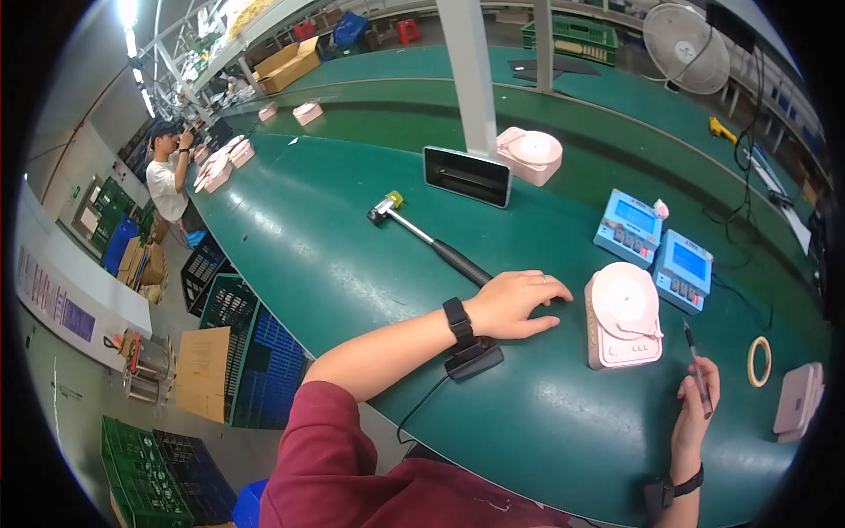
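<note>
On the green bench my left hand (519,304) rests palm down, thumb and fingers apart, holding nothing. Its fingertips point at a pale pink record-player-shaped device (623,312) without touching it. This device has a round disc on top and small buttons at its near end. To its right, my right hand (695,405) is closed around a dark pen (692,348), tip pointing up and away. A rubber mallet (458,259) with a black handle lies just beyond my left hand. Both wrists wear black straps.
Two blue testers with screens (630,224) stand behind the device. A tablet (466,178) leans by a post, with another pink device (532,154) behind it. A tape roll (752,363) and pink case (799,402) lie right. A co-worker (167,180) stands far left.
</note>
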A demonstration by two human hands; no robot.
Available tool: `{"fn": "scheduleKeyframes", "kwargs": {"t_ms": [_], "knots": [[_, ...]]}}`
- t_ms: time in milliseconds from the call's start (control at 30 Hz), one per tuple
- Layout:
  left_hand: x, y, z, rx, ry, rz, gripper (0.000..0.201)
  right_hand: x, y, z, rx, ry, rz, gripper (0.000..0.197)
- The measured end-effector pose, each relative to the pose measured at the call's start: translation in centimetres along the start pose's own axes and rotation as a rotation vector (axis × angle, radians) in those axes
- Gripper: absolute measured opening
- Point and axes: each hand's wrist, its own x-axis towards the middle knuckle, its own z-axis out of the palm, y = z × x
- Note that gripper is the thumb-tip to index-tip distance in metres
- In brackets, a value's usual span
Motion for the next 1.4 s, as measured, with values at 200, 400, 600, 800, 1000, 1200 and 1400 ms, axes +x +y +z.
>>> {"fn": "scheduleKeyframes", "kwargs": {"t_ms": [200, 400, 600, 800, 1000, 1200, 1400], "knots": [[-0.1, 0.1, 0.1, 0.005, 0.013, 0.026, 0.034, 0.1, 0.2, -0.2, 0.075, 0.02, 0.01, 0.032], [0.1, 0.5, -0.1, 0.008, -0.023, -0.048, 0.035, 0.0, -0.1, -0.5, 0.074, 0.023, 0.026, 0.03], [0.0, 0.2, 0.3, -0.01, 0.037, -0.011, 0.034, 0.1, -0.2, -0.5, 0.04, -0.015, 0.037, 0.029], [-0.3, -0.7, 0.6, -0.036, 0.081, 0.053, 0.031, 0.9, 0.8, -1.4, 0.107, -0.064, -0.072, 0.03], [-1.3, -1.3, 1.3, -0.015, 0.142, 0.069, 0.031, 2.3, 1.5, -3.2, 0.333, -0.064, -0.131, 0.029], [-0.5, -1.3, 1.6, -0.015, 0.132, 0.088, 0.032, 2.0, 1.3, -3.6, 0.279, 0.003, -0.171, 0.03], [-0.4, -1.1, 0.9, -0.011, 0.101, 0.065, 0.031, 1.3, 0.3, -1.8, 0.158, -0.02, -0.175, 0.037]]}}
